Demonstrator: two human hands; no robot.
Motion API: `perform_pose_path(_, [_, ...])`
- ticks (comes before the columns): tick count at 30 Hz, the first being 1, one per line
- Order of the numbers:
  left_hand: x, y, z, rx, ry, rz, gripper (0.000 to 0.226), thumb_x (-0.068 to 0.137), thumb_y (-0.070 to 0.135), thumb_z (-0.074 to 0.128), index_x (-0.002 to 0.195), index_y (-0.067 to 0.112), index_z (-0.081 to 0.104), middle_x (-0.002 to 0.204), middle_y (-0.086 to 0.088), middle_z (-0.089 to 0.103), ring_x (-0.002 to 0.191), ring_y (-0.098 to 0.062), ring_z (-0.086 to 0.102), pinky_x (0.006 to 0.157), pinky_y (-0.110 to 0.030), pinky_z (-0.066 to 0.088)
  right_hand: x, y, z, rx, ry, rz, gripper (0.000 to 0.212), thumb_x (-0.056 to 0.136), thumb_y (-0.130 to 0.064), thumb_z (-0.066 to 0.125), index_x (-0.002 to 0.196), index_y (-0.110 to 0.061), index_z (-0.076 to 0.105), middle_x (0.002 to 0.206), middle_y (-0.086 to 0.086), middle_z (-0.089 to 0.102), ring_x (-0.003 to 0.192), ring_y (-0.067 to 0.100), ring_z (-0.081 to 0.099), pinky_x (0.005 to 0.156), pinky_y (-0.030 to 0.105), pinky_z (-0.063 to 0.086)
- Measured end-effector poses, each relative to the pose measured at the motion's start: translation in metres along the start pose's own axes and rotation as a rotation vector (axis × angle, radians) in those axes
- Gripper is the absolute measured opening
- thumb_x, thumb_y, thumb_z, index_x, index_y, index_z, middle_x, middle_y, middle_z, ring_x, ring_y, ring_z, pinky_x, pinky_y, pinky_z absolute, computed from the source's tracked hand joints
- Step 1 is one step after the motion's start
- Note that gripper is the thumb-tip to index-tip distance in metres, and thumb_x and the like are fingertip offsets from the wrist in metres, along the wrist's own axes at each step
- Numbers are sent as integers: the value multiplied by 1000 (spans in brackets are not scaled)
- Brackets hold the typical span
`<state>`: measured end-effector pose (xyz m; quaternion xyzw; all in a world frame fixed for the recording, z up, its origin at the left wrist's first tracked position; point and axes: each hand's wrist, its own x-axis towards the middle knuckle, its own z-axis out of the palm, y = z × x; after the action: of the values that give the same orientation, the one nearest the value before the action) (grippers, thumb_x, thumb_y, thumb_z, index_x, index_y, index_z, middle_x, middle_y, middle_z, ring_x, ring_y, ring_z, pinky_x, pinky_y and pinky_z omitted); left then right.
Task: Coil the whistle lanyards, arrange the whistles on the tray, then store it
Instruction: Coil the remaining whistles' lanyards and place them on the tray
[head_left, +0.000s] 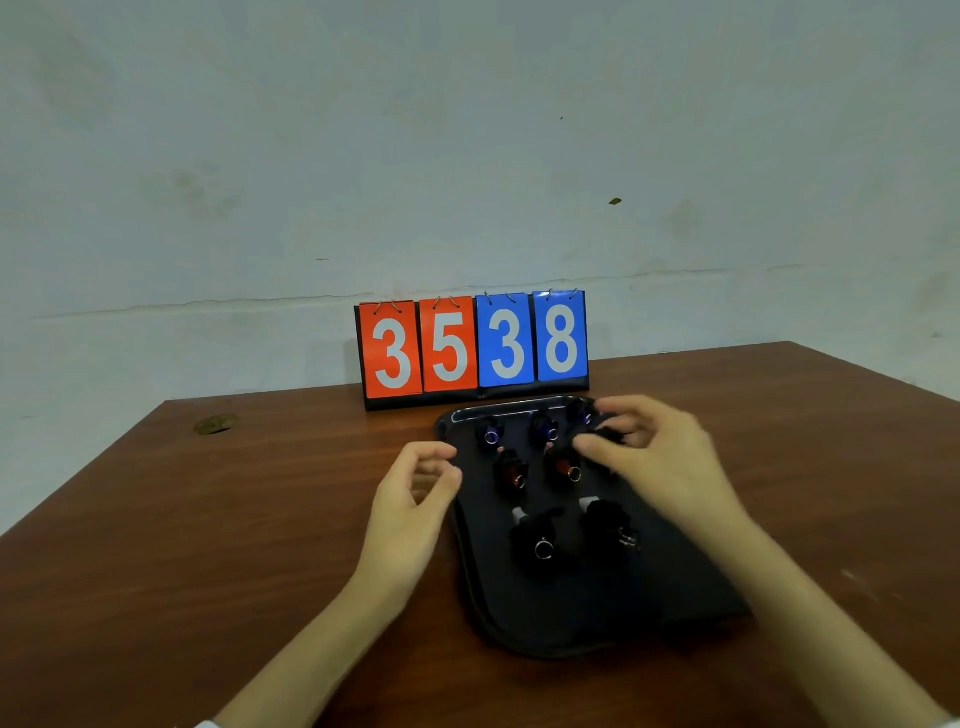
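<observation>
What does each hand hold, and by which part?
Right hand pinches a dark coiled whistle over the black tray; part unclear. Left hand holds nothing.

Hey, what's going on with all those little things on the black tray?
A person is laying whistles with coiled lanyards in rows on a black tray on the table: blue whistles farthest, red whistles in the middle, black whistles nearest. The right hand is at another dark whistle in the tray's far right corner; blur hides whether it grips it. The left hand hovers by the tray's left edge, holding nothing. A scoreboard stands behind.
</observation>
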<state>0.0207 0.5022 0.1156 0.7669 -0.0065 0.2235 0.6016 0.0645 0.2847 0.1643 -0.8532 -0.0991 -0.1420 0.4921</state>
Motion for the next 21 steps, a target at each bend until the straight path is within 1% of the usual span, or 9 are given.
perform_pose_path(2, [1,-6,-1,101,22,23,16,90,10,54,97,23,59,96,4,60,90,-4,55,71,-10,43,10,18,-17,-71,28,74,41,74,-35,74,111,-24,62,91,-9,64,84,5,60,59,14,40])
perform_pose_path(4, [0,-13,0,198,8,47,18,89,7,55,96,24,59,94,5,59,89,-5,55,71,-12,43,13,38,-25,-172,-9,150,42,75,-38,73,112,-23,61,86,-10,61,77,6,58,56,17,39])
perform_pose_path(7, [0,-20,2,297,-8,77,25,86,4,58,92,28,57,90,6,57,90,-9,53,74,-17,41,8,63,-25,-261,-37,184,46,74,-40,74,114,-22,61,90,-7,62,78,8,59,63,22,43])
perform_pose_path(9, [-1,-22,3,354,-15,96,27,84,4,60,91,30,56,88,8,56,90,-7,51,74,-17,40,3,70,-24,-302,-54,163,47,74,-41,73,116,-24,59,91,-9,62,79,6,59,64,21,44])
perform_pose_path(12, [-2,-24,3,435,-35,115,24,84,7,61,94,28,57,89,10,54,91,-5,49,73,-14,38,1,71,-21,-385,-72,117,50,75,-43,71,119,-25,55,94,-10,59,81,8,56,62,19,41])
perform_pose_path(16, [-1,-26,3,495,-70,106,24,85,8,60,97,28,55,91,12,52,91,-5,48,72,-12,37,-2,68,-16,-474,-82,78,54,77,-45,69,124,-24,52,105,-4,60,85,8,52,74,24,44])
perform_pose_path(18, [-1,-25,4,470,-69,89,26,86,3,56,96,26,56,92,10,51,88,-7,50,69,-11,40,-4,67,-19,-448,-34,45,51,77,-48,67,119,-22,56,102,-5,61,85,8,55,74,25,47])
perform_pose_path(21, [-1,-22,1,422,-36,-6,26,89,0,52,99,24,55,96,7,51,87,-9,55,68,-12,44,2,60,-29,-366,90,10,36,81,-47,62,105,-20,63,95,-6,63,85,9,56,71,25,43])
